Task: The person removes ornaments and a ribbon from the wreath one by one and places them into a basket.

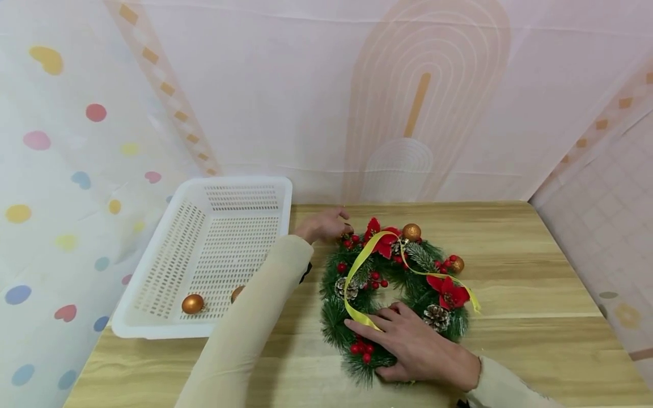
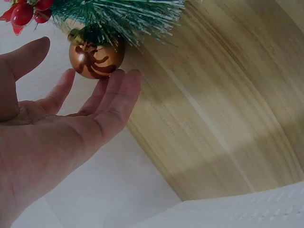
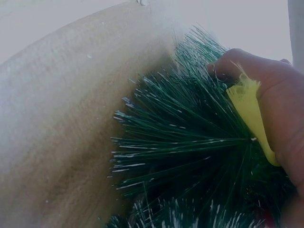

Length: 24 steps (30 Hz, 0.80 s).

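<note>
A green Christmas wreath [image 1: 334, 326] with red flowers, berries, pine cones and copper baubles lies on the table. My right hand [image 1: 408, 343] grips its lower side, the fingers over the ring and into the centre hole. A yellow ribbon [image 1: 363, 260] loops across the wreath, and its frayed end [image 3: 247, 97] shows beside the right hand in the right wrist view. At the upper left edge, my left hand [image 1: 329, 225] reaches to a copper bauble [image 2: 97, 59]. Its fingertips are right at the bauble's underside, with the thumb spread apart.
A white perforated basket [image 1: 148, 283] stands left of the wreath, partly behind the left sleeve. In it lie a copper bauble [image 1: 192, 304] and another [image 1: 237, 293], half hidden by the arm. A patterned cloth backdrop [image 1: 285, 102] rises behind the wooden table [image 1: 541, 340].
</note>
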Available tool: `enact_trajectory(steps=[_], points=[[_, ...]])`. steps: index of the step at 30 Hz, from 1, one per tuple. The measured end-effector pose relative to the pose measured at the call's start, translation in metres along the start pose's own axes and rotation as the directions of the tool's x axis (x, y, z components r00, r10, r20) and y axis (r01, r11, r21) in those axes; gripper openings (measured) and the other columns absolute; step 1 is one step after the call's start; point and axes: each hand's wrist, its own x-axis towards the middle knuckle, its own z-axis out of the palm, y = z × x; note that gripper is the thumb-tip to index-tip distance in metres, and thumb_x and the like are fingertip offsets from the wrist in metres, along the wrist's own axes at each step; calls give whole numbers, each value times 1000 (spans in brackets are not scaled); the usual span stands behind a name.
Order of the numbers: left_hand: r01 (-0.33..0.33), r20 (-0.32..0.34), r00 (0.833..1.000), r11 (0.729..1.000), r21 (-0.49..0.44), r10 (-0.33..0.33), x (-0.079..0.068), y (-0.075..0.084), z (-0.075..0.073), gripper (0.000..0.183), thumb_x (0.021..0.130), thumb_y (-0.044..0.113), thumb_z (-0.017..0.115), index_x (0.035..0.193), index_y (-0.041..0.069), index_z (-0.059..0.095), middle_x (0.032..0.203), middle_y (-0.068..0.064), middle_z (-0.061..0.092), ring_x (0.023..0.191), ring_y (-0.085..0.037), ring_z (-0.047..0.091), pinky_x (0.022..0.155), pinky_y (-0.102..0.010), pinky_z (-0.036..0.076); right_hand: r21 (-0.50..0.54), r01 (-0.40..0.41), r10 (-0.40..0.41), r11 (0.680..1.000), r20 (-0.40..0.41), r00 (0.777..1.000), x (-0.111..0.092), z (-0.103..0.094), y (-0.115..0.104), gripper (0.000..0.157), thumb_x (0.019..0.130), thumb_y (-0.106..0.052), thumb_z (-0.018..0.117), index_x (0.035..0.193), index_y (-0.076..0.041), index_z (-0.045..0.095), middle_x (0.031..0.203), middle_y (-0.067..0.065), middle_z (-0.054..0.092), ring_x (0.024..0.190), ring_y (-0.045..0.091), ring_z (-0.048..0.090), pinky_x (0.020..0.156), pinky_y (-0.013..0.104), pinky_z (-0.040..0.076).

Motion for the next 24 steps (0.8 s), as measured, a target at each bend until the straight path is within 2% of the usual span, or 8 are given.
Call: enact_trajectory(steps=[3,5,7,13,18,20,22,24], points=[[6,-8,1000,1000,9,-6,3,-1,2,48,96,23,51,139,8,36,115,-10,51,61,-17,39,67,-38,37,7,0,0,1000,3,1000,0,0,1,99,73,-59,68,150,-31,11,124,-5,56,106,17,51,86,44,38],[11,-14,1000,1000,12,-11,5,-1,3,47,96,23,51,138,8,37,114,-9,51,54,-14,30,61,-35,31,11,0,0,1000,4,1000,0,1,1,99,74,-59,68,150,-31,11,124,-5,56,106,18,51,86,44,38],[19,-20,1000,1000,15,-19,7,-2,4,47,96,23,52,138,9,37,115,-8,50,52,-13,29,58,-34,29,14,1,-1,1000,6,1000,0,1,1,99,74,-59,67,150,-31,11,124,-5,56,106,18,52,86,44,38],[47,-21,999,997,57,-46,9,-5,4,47,95,24,51,139,12,38,119,-8,50,49,-12,29,55,-32,29,14,4,-4,1000,6,1000,1,1,1,99,74,-61,67,150,-31,11,123,-6,56,106,17,52,85,43,39],[19,-29,999,996,91,-16,10,-7,4,44,95,22,51,137,10,43,123,-8,49,57,-12,34,57,-29,31,12,1,-1,1000,8,1000,0,0,0,99,74,-60,67,150,-31,11,123,-6,57,105,17,51,85,43,39],[-3,-38,999,994,105,7,11,-8,4,29,94,20,51,119,5,52,105,-7,53,60,-13,33,56,-27,30,10,-1,1,1000,9,1000,0,0,0,99,74,-60,67,150,-31,11,122,-7,57,105,17,51,85,43,39],[-20,-47,999,992,123,26,11,-8,3,15,94,19,51,92,4,53,82,-4,50,59,-13,33,54,-26,30,10,-2,2,1000,10,1000,0,0,1,99,74,-60,67,150,-32,11,123,-7,57,106,17,51,85,43,39],[-33,-45,998,991,131,40,12,-9,3,26,94,18,51,72,8,44,64,-1,41,54,-13,31,52,-26,29,11,-3,3,1000,10,1000,0,0,1,99,74,-60,67,150,-32,11,123,-6,56,106,17,52,84,43,39]])
